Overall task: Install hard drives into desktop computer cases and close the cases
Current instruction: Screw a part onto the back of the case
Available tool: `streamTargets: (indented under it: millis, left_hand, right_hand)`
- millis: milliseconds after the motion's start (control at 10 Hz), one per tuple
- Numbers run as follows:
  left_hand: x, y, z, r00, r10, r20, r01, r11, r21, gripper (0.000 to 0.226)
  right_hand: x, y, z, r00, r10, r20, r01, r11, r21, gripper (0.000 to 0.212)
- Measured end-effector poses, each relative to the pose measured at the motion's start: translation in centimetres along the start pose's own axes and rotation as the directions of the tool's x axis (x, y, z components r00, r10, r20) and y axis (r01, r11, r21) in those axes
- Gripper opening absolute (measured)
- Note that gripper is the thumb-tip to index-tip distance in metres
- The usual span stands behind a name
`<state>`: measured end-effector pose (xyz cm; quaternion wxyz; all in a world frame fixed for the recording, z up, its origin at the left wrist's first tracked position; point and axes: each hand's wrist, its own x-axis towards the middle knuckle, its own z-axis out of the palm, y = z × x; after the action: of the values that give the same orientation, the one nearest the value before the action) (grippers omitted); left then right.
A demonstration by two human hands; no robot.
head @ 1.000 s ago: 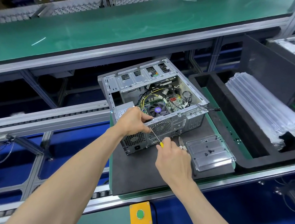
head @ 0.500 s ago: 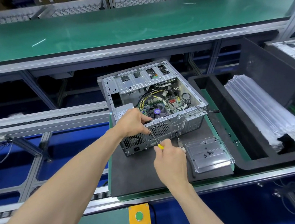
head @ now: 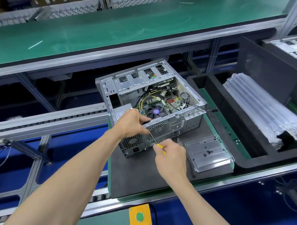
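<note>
An open desktop computer case (head: 159, 84) lies on its side on a dark mat (head: 138, 171), its motherboard, cables and fan exposed. My left hand (head: 131, 123) grips the case's near top edge at the rear panel, above the fan grille. My right hand (head: 170, 158) holds a yellow-handled screwdriver (head: 156, 142), whose thin shaft slants up to the rear panel just below my left hand. No hard drive can be made out inside the case.
A clear plastic tray (head: 208, 154) with a few small black screws lies on the mat right of my right hand. A black foam bin (head: 216, 104) at the right holds clear plastic packs (head: 261, 107). A yellow box with a green button (head: 139, 217) sits at the front rail.
Both hands keep their holds on the case edge and screwdriver. Only the view has shifted slightly; the right hand sits a touch higher and closer to the rear panel.
</note>
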<state>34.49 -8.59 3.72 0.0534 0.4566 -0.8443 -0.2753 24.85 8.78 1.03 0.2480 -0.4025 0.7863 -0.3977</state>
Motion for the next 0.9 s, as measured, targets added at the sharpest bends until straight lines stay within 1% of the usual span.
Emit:
streamTargets:
  millis: [100,200,300,400,500,600,700,800,900]
  left_hand:
    - [0.0,0.0,0.0,1.0,0.0,-0.008,-0.001,1.0,-0.008,0.053]
    - [0.0,0.0,0.0,1.0,-0.003,0.0,0.003,1.0,-0.021,0.054]
    - [0.1,0.0,0.0,1.0,0.007,0.011,-0.006,1.0,-0.014,0.054]
    - [0.2,-0.2,0.0,1.0,0.0,-0.001,0.0,1.0,-0.006,0.054]
    - [0.2,-0.3,0.1,1.0,0.005,-0.006,-0.005,1.0,-0.005,0.054]
    - [0.2,-0.3,0.2,1.0,0.008,-0.015,-0.008,1.0,-0.009,0.052]
    - [0.0,-0.2,0.1,1.0,0.021,-0.009,-0.021,1.0,-0.001,0.051]
    - [0.0,0.0,0.0,1.0,0.021,-0.007,-0.021,1.0,0.012,0.053]
    - [0.1,-0.2,0.1,1.0,0.018,-0.014,-0.018,1.0,0.01,0.055]
  right_hand:
    - [0.7,-0.7,-0.9,0.778,0.421,0.466,-0.615,0.36,0.702,0.02]
    - [0.8,-0.8,-1.5,0.911,0.311,0.271,-0.411,0.734,0.54,0.019]
    - [0.2,0.8,-1.2,0.867,-0.493,-0.078,0.387,0.763,-0.519,0.02]
    - [0.0,0.7,-0.3,0.846,-0.533,-0.005,0.448,0.715,-0.537,0.017]
    - [0.5,-0.4,-0.3,0.942,0.287,0.172,-0.334,0.832,0.443,0.022]
    - [0.6,-0.9,-0.4,0.751,0.412,0.516,-0.643,0.278,0.714,0.024]
    - [0.0,-0.4,-0.4,0.984,0.157,0.081,-0.174,0.945,0.277,0.02]
    - [-0.3,1.0,0.1,0.841,-0.537,-0.068,0.406,0.709,-0.577,0.018]
    - [0.0,0.4,0.4,0.978,-0.201,-0.051,0.192,0.97,-0.149,0.017]
